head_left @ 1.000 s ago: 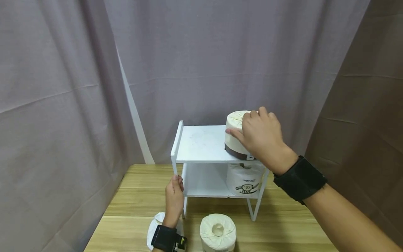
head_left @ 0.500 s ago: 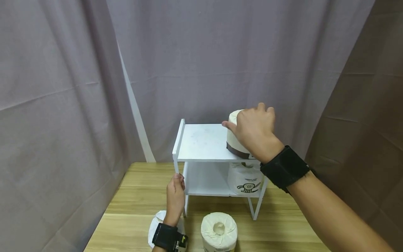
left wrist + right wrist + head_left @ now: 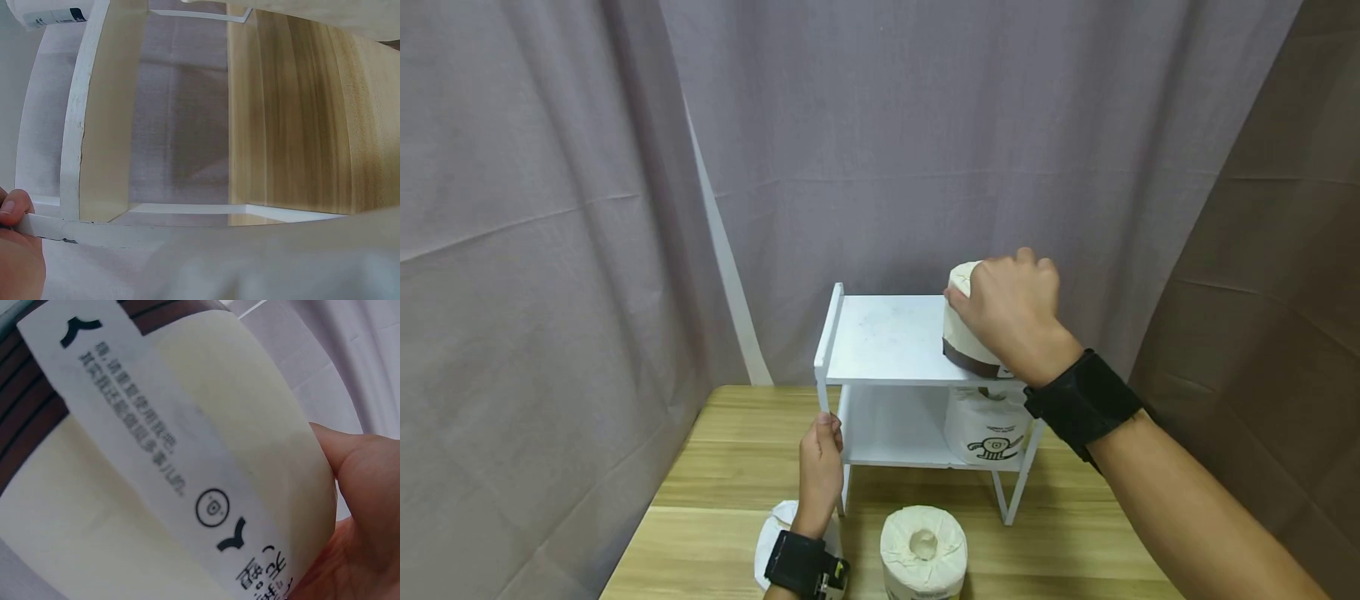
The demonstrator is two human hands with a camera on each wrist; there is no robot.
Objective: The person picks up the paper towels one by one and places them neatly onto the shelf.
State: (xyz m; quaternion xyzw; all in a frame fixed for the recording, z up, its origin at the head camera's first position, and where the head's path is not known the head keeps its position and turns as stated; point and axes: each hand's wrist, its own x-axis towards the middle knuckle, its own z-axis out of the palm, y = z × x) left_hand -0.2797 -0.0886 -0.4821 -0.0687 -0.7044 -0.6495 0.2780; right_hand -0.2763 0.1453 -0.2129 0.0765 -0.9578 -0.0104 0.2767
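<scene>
Status: two rolls are on the rack (image 3: pixel 887 337). The top roll (image 3: pixel 962 342) stands upright on the top board directly under the right grip (image 3: pixel 1011 307), and the lower roll (image 3: pixel 983 423) sits one board below that grip. By my read about half done. Still on the desk (image 3: pixel 722 467): the cream roll (image 3: pixel 923 575), to the right of and nearer than the left grip (image 3: pixel 820 467), and the white roll (image 3: pixel 771 540), partly behind the left wrist.

Right grip grasps the top roll, thumb on its left side; far-side fingers are hidden, so can't fully judge the hold. Left grip pinches the rack's front left leg (steadying it, I'd guess).

Diff vs half a second ago: right thumb stuck out past the roll, now tucked against it. Roll and left grip look unchanged.
</scene>
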